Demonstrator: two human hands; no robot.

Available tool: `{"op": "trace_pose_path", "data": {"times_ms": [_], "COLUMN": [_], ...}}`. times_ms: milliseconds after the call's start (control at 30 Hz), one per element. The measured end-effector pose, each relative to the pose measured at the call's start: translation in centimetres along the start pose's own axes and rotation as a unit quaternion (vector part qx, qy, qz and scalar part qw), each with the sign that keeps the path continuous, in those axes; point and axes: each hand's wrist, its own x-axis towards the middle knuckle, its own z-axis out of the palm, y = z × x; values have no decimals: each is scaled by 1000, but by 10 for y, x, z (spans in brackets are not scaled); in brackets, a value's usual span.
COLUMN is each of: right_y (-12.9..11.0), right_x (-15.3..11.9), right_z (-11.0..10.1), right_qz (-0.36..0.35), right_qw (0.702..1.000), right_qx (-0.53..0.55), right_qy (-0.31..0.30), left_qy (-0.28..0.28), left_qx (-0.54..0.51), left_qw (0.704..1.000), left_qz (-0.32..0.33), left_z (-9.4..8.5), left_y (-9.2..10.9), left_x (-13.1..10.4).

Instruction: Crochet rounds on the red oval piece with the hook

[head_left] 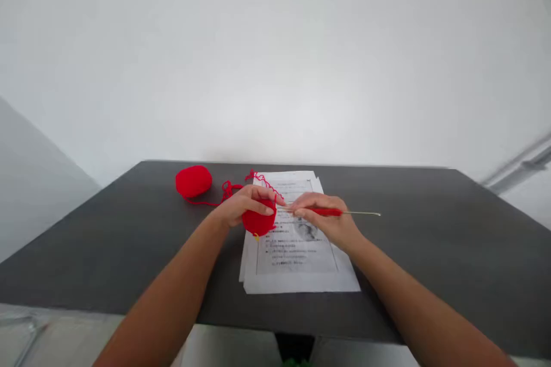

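Crochet piece, red, sits over the printed sheets, pinched between thumb and fingers of the left hand; the right hand closes round the red-handled hook. One careless tug could slip loops off it. Farther back, slack yarn lies tangled near the ball, and might knot when pulled.

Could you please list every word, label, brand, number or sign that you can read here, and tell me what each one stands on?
No text can be read with certainty.
Printed sheets: several lines of print, all too small and blurred to quote.
Red yarn ball, red yarn piece and hook: no lettering visible.
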Motion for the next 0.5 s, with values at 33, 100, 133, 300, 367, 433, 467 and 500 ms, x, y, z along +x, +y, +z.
{"op": "trace_pose_path", "data": {"times_ms": [33, 100, 133, 300, 367, 433, 467, 500], "right_y": [0, 0, 1, 10, 12, 14, 14, 15], "right_x": [-1, -2, -2, -4, -4, -4, -4, -4], "right_z": [1, 2, 3, 6, 4, 2, 0, -1], "right_qz": [9, 15, 10, -78, -109, -115, -110, -104], "right_qw": [1000, 999, 999, 993, 987, 983, 983, 983], "right_qx": [4, 4, 0, -70, -110, -135, -142, -146], "right_qy": [11, 29, 36, 52, 48, 39, 36, 35], "left_qy": [7, 18, 23, 45, 60, 76, 84, 93], "left_qx": [2, 3, 2, -11, -13, -11, -8, -5], "left_qw": [1000, 1000, 1000, 999, 998, 997, 996, 996], "left_qz": [5, 12, 14, 9, 6, 7, 8, 10], "left_z": [1, 5, 7, 17, 21, 23, 24, 25], "left_y": [1, 2, 2, 2, 1, -1, -1, -2], "left_x": [1, 1, 2, 5, 8, 10, 12, 13]}}
